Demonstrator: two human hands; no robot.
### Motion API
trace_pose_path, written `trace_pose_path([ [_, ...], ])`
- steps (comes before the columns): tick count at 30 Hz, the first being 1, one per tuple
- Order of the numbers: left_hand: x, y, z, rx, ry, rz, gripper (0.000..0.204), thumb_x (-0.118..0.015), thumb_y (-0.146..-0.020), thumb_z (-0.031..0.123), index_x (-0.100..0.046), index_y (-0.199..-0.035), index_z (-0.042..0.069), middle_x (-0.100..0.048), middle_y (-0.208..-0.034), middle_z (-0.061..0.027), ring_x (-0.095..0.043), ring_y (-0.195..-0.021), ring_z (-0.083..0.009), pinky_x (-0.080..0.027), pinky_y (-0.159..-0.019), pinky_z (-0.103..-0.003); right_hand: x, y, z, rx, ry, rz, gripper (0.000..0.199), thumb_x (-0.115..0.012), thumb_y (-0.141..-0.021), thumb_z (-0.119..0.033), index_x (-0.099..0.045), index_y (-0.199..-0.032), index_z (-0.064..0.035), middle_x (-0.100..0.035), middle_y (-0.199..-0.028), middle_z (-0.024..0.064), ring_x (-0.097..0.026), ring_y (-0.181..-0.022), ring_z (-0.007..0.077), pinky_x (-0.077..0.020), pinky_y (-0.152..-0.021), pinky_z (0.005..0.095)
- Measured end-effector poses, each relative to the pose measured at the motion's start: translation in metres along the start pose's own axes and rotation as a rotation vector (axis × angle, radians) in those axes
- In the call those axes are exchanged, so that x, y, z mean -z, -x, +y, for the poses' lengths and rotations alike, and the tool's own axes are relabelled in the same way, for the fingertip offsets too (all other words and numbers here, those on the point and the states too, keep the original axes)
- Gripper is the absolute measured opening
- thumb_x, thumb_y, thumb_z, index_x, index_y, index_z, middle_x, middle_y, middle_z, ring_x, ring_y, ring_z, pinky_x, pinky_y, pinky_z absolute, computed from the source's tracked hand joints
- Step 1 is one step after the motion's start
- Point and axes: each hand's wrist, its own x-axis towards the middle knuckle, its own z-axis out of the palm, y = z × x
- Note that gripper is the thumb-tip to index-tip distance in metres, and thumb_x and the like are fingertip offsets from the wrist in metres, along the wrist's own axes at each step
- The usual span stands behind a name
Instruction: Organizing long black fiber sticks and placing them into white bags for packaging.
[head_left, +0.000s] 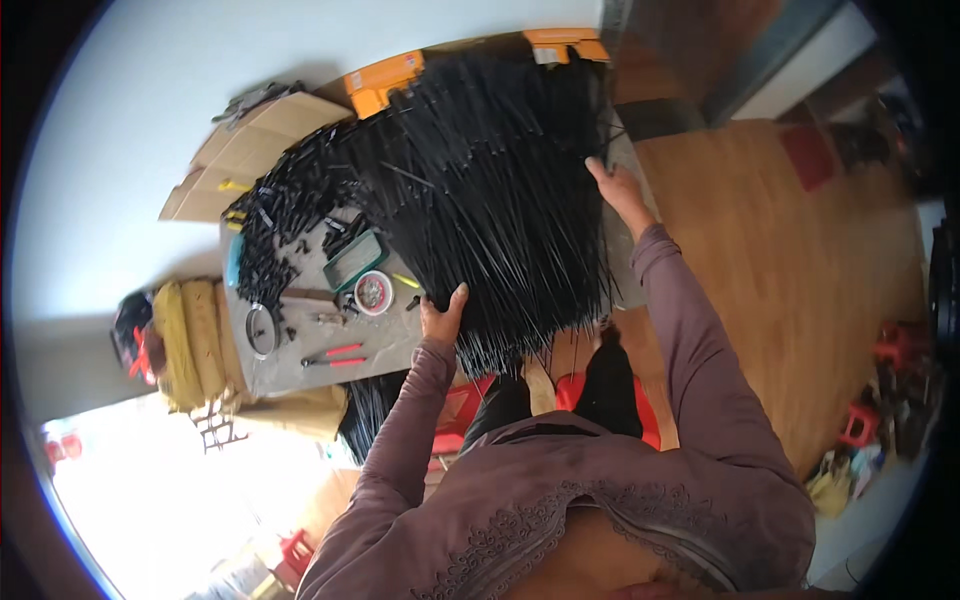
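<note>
A broad heap of thin, straight black rods (500, 210) covers the right part of the table and overhangs its near edge, above my lap. Their near ends look pale and uneven. At the heap's near left corner is my left hand (441, 322), open, thumb spread apart from the fingers. My right hand (621, 193) is at the right side of the heap, its thumb extended against the rods and its other fingers partly hidden. Left of the heap lie many short black pieces (290, 190), beside a green-rimmed tray (355, 260) and a round bowl of small bits (374, 293).
Red-handled pliers (335, 356) and a round metal ring or dish (262, 331) lie on the grey table (290, 375). Cardboard (260, 135) and orange boxes (383, 78) line the back. Under me is a red seat (462, 412); wooden flooring (770, 260) extends right.
</note>
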Motion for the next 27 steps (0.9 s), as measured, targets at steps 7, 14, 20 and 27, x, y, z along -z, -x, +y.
trace_pose_path([
  [7, -0.029, 0.005, 0.011, 0.122, -0.393, 0.284, 0.111, -0.076, -0.051, 0.052, -0.023, -0.125, -0.010, -0.030, -0.128, -0.0288, -0.034, -0.119, -0.0354, -0.035, -0.095, -0.039, 0.014, -0.003, -0.067, 0.343, 0.435, -0.417, 0.079, -0.036, -0.075, -0.069, -0.061, -0.084, 0.0054, -0.061, -0.077, 0.0220, -0.059, -0.078, 0.0365, -0.0454, -0.071, 0.0439],
  [14, -0.034, -0.002, -0.005, 0.000, 0.059, 0.115, 0.099, -0.076, -0.054, 0.046, -0.029, -0.124, -0.006, -0.039, -0.123, -0.0251, -0.040, -0.115, -0.0326, -0.036, -0.094, -0.036, -0.015, 0.030, -0.082, 0.466, 0.385, -0.536, 0.084, -0.034, -0.074, -0.071, -0.058, -0.089, 0.0081, -0.059, -0.085, 0.0255, -0.056, -0.086, 0.0379, -0.0433, -0.076, 0.0454],
  [20, -0.037, 0.014, 0.047, 0.153, -0.293, 0.114, 0.106, -0.072, -0.056, 0.053, -0.022, -0.129, -0.005, -0.037, -0.125, -0.0255, -0.036, -0.118, -0.0334, -0.032, -0.098, -0.036, -0.026, 0.026, -0.066, 0.548, 0.444, -0.366, 0.089, -0.030, -0.073, -0.074, -0.058, -0.088, 0.0085, -0.059, -0.080, 0.0268, -0.057, -0.082, 0.0395, -0.0459, -0.071, 0.0442],
  [27, -0.035, 0.016, 0.035, 0.216, -0.297, 0.183, 0.118, -0.072, -0.047, 0.061, -0.019, -0.131, -0.002, -0.032, -0.129, -0.0250, -0.033, -0.121, -0.0346, -0.030, -0.099, -0.036, -0.009, 0.015, -0.068, 0.349, 0.381, -0.771, 0.093, -0.037, -0.071, -0.073, -0.051, -0.102, 0.0133, -0.055, -0.098, 0.0303, -0.052, -0.097, 0.0401, -0.0424, -0.081, 0.0429],
])
